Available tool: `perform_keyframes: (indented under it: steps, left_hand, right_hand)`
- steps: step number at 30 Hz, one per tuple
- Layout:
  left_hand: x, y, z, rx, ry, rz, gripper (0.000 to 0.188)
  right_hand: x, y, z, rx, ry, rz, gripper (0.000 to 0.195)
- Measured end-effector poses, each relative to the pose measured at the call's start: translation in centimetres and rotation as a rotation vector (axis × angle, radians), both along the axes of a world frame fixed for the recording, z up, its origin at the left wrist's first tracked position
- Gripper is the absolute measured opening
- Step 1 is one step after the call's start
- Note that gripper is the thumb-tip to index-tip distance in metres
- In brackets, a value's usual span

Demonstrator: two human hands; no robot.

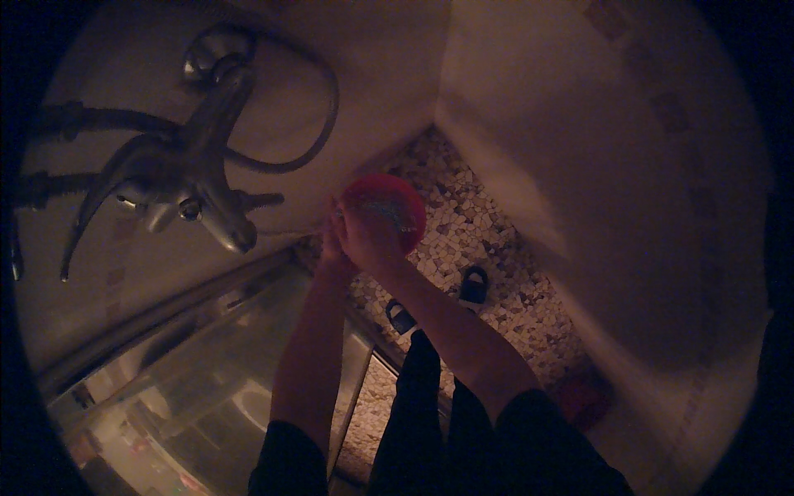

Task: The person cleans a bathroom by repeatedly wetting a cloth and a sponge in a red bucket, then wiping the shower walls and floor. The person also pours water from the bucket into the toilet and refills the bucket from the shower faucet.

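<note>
In the dim head view, a round red basin [414, 208] with what looks like suds or water in it lies in front of me. My left hand [333, 242] is at the basin's left side, close against my right hand [369, 232], which reaches over the basin's near left part. The two hands seem to touch. Their fingers are dark and partly hidden, so I cannot tell whether anything is held between them.
A metal mixer tap [205, 167] with a flexible hose [335, 105] is on the wall at upper left. A framed clear panel [236, 347] stands at lower left. My sandalled feet are on the stone-mosaic floor [459, 217]. A dark reddish object [580, 397] is at lower right.
</note>
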State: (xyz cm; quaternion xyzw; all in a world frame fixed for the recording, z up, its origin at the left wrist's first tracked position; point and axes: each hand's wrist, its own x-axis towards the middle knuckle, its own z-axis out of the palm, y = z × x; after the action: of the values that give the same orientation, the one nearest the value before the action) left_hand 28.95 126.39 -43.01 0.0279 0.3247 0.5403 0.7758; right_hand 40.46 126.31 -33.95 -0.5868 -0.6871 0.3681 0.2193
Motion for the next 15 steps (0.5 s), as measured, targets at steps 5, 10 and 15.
perform_keyframes:
  steps: [5,10,15]
  left_hand:
    - [-0.3,0.3,-3.3,0.046,-0.184,-0.116,0.069]
    - [-0.6,0.2,2.1,-0.027,-0.328,-0.193,0.084]
    - [1.5,0.8,4.8,-0.018,-0.334,-0.151,0.088]
  right_hand:
    - [0.7,-1.8,-0.2,0.215,0.17,-0.111,0.034]
    - [3.5,-4.0,3.4,0.062,0.139,0.127,0.032]
    - [7.9,1.6,-0.3,-0.123,0.249,-0.416,0.039]
